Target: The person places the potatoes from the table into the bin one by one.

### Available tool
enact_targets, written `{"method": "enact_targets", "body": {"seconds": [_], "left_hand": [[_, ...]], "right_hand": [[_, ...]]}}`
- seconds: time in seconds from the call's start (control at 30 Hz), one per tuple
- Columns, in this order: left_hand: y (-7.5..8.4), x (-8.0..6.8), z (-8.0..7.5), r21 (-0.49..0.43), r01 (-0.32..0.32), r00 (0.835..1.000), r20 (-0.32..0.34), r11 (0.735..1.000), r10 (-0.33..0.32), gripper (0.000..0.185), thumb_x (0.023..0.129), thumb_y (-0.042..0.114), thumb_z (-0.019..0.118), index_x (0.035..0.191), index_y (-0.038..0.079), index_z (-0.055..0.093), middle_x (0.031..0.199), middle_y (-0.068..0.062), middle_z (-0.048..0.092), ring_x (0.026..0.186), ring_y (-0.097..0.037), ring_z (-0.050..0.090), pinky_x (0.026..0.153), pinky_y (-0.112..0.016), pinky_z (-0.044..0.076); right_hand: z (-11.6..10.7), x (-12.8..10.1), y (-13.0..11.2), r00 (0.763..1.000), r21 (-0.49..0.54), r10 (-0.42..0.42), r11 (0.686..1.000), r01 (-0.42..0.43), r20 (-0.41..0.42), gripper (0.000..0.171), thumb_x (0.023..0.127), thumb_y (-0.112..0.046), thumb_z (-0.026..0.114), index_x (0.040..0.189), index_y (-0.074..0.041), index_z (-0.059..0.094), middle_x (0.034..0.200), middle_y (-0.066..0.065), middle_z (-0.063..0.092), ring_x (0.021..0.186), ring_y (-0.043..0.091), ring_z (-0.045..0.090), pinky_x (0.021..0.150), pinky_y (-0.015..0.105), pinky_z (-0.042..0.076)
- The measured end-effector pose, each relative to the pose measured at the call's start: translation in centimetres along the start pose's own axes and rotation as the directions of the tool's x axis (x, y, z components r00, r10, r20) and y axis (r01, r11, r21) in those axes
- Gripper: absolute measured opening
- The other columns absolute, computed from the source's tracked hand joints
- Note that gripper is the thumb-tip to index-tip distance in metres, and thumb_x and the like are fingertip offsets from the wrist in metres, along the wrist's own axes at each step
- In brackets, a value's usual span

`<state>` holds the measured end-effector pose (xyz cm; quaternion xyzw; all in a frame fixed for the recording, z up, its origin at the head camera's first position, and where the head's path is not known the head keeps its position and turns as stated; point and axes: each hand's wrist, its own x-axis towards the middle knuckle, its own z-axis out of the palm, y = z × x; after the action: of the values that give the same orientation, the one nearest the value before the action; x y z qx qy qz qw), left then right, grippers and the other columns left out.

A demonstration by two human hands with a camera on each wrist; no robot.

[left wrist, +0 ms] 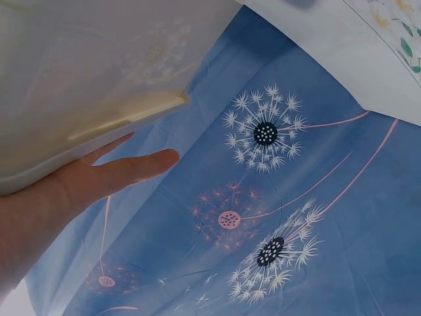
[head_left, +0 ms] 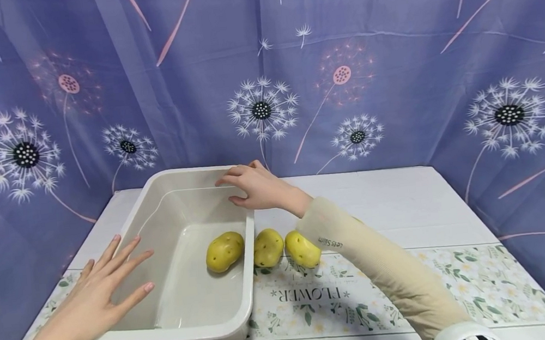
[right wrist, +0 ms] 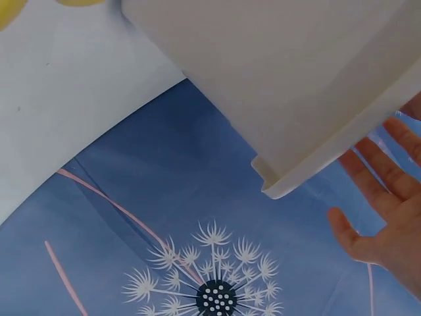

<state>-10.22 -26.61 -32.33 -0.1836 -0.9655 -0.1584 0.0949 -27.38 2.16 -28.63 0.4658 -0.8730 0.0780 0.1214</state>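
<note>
Head view: white tub sits between 2 open hands, left hand and right hand.

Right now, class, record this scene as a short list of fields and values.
Container: white plastic tub on the table
Inside tub: one potato
Outside tub: two potatoes, by its right wall
Left hand: fingers straight, at the tub's left rim
Right hand: at the far right corner; grip unclear
Backdrop: dandelion-print curtain
</note>
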Motion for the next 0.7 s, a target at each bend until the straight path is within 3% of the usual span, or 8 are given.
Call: {"method": "enact_targets", "body": {"seconds": [0.13,0.43,0.7], "left_hand": [[0.0,0.0,0.0,-0.004,-0.001,1.0,0.003,1.0,0.001,0.053,0.084,0.038,0.058,0.133,0.028,0.041,0.147,-0.006,0.026,0.14,-0.019,-0.005,0.095,-0.073,0.004],[0.1,-0.1,0.0,-0.011,0.004,1.0,0.005,1.0,-0.004,0.052,0.084,0.039,0.057,0.133,0.028,0.041,0.148,-0.006,0.025,0.14,-0.018,-0.005,0.096,-0.072,0.002],[0.1,0.0,0.0,-0.011,0.003,1.0,0.003,1.0,-0.003,0.052,0.084,0.039,0.058,0.132,0.027,0.042,0.147,-0.008,0.027,0.14,-0.019,-0.004,0.095,-0.073,0.003]], "right_hand": [[0.3,-0.6,0.2,1.0,0.004,-0.004,1.0,0.004,-0.016,0.036,0.084,-0.024,0.058,0.119,-0.021,0.056,0.122,-0.004,0.056,0.11,0.011,0.051,0.081,0.034,0.035],[0.5,-1.9,0.4,0.996,0.022,-0.033,0.999,0.035,-0.086,0.031,0.084,-0.021,0.058,0.115,-0.02,0.058,0.115,-0.005,0.059,0.081,0.006,0.055,0.078,0.033,0.035],[0.5,-2.7,0.7,0.989,0.027,-0.055,0.998,0.059,-0.136,0.03,0.083,-0.019,0.059,0.113,-0.018,0.06,0.11,-0.005,0.061,0.088,0.008,0.055,0.076,0.032,0.034]]}}
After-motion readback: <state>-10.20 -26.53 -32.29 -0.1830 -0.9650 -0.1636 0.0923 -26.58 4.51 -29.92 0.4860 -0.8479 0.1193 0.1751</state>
